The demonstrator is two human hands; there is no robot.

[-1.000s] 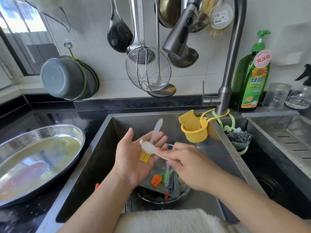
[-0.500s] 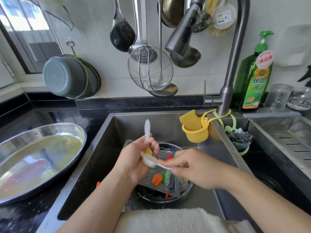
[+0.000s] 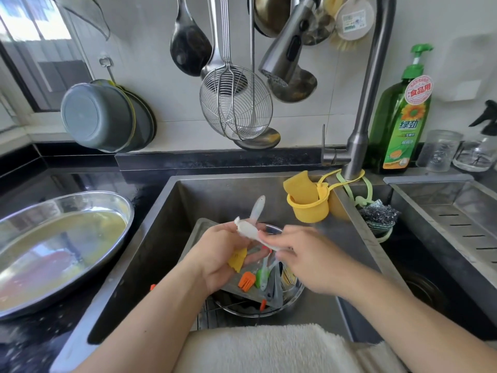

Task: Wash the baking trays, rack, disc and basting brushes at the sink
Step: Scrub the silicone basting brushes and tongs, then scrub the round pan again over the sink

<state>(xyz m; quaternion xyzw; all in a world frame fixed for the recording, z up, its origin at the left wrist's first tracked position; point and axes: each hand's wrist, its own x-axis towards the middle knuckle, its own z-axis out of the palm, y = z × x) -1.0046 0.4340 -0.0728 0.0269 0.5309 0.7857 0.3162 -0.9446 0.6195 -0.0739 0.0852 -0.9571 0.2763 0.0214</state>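
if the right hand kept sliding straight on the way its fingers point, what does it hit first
Probably the left hand: the right hand points left across the sink, pinching a white-headed brush whose head already lies against the left fingers holding the yellow-headed brush. Depth is unclear.

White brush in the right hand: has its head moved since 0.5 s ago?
Yes. The white brush head sits higher in view, now nearly level with the bottom of the fixed yellow sponge cup; the right hand grips it.

Both hands meet over the sink, left (image 3: 217, 254) curled, right (image 3: 304, 259) pinching.
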